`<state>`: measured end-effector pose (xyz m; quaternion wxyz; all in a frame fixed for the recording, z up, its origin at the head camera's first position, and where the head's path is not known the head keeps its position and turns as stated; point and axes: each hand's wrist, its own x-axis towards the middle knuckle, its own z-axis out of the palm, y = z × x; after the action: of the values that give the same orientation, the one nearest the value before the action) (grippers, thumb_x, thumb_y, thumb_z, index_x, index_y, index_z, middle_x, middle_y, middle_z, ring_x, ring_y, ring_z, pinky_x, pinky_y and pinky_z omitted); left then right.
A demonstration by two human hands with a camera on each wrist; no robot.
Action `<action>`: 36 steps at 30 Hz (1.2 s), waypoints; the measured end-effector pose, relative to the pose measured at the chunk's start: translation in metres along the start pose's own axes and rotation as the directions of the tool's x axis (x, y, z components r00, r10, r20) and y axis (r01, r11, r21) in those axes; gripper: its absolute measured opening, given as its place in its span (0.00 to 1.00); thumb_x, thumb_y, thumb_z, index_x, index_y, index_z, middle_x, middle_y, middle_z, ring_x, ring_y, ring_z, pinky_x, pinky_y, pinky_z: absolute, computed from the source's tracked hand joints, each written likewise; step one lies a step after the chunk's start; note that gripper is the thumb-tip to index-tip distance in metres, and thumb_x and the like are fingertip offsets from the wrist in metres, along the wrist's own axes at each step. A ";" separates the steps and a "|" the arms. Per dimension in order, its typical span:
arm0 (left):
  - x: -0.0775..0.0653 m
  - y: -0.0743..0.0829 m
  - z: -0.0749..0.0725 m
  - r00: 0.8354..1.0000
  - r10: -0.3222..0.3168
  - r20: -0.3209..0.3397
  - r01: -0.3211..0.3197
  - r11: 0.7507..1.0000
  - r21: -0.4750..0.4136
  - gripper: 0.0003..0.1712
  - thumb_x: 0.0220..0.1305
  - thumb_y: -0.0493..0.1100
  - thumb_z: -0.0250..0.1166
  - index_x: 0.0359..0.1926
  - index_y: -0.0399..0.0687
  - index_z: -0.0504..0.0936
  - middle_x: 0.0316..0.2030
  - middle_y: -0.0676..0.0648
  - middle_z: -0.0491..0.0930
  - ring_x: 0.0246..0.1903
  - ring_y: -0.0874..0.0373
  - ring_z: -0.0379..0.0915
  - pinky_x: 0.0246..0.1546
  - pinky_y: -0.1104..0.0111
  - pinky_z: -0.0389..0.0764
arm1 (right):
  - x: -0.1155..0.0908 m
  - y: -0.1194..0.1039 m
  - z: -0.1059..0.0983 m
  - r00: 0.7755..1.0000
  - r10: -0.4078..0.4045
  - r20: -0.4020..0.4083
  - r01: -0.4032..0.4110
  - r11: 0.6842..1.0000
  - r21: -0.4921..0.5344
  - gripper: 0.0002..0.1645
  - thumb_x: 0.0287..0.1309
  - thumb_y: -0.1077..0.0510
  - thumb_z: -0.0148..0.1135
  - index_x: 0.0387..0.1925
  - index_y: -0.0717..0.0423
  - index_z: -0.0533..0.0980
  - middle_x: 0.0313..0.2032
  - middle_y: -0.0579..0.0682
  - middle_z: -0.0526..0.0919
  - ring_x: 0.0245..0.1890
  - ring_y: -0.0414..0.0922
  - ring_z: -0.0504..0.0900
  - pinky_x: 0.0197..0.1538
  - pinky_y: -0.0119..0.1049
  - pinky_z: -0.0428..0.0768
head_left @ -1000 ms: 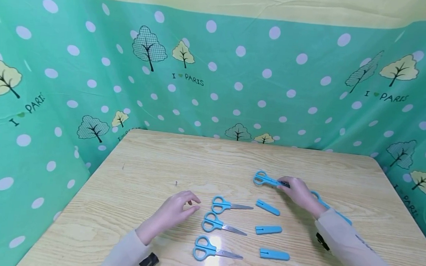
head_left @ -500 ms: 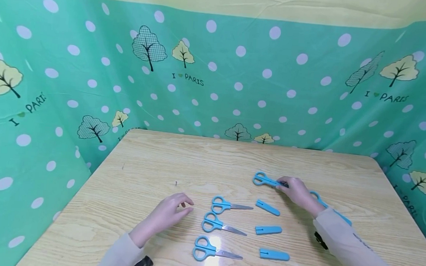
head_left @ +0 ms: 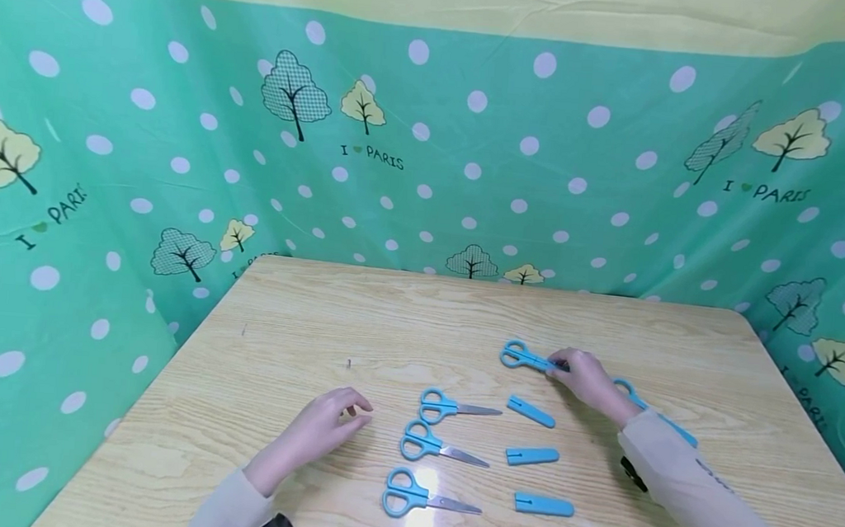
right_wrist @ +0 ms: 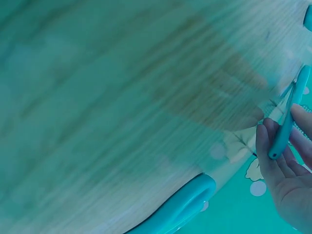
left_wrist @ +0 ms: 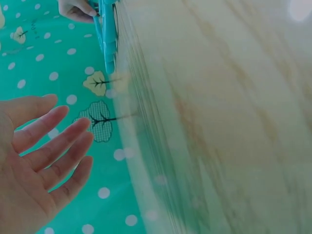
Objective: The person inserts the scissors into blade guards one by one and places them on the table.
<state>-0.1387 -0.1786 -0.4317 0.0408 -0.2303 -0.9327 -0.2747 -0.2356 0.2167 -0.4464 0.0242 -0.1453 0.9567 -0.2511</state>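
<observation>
My right hand [head_left: 585, 377] is at the back right of the table, thumb and fingers pinching the blade end of a pair of blue-handled scissors [head_left: 515, 353]. Its handle loops point left. In the right wrist view, that hand's fingers close on a slim blue blade cover [right_wrist: 288, 119]. My left hand [head_left: 323, 428] is held apart from everything, left of the uncovered scissors. The left wrist view shows its fingers [left_wrist: 61, 151] loosely spread and holding nothing. Nearest to it are uncovered scissors [head_left: 419, 440], with another pair [head_left: 444, 407] behind and one [head_left: 412, 494] in front.
Three blue blade covers lie right of the uncovered scissors: a back one [head_left: 532, 411], a middle one [head_left: 532, 456] and a front one [head_left: 544, 505]. Covered scissors [head_left: 680, 431] lie partly hidden by my right wrist. A dotted green curtain [head_left: 473, 193] surrounds the wooden table [head_left: 299, 312].
My left hand has drawn back to the left, away from the uncovered scissors. The right hand keeps its pinch on the scissors at the back and has barely shifted.
</observation>
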 end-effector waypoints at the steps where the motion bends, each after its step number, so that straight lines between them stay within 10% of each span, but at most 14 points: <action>1: 0.000 -0.001 0.000 1.000 0.002 0.000 -0.002 1.000 -0.002 0.07 0.54 0.40 0.62 0.36 0.47 0.78 0.35 0.53 0.78 0.33 0.59 0.73 0.33 0.70 0.75 | 0.000 0.000 0.000 1.000 0.002 0.000 -0.002 1.000 -0.004 0.13 0.54 0.62 0.58 0.39 0.67 0.76 0.36 0.59 0.79 0.37 0.53 0.76 0.38 0.44 0.76; 36: 0.006 -0.003 0.003 0.998 -0.038 0.053 0.038 0.999 -0.006 0.07 0.57 0.43 0.60 0.37 0.49 0.78 0.35 0.55 0.78 0.34 0.61 0.73 0.36 0.69 0.75 | -0.003 -0.003 0.001 1.000 -0.025 -0.018 0.025 1.000 0.001 0.13 0.51 0.64 0.60 0.39 0.67 0.76 0.34 0.56 0.77 0.36 0.51 0.77 0.39 0.43 0.77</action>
<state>-0.1453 -0.1771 -0.4344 0.0102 -0.2199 -0.9366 -0.2726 -0.2313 0.2146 -0.4464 0.0126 -0.1550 0.9548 -0.2534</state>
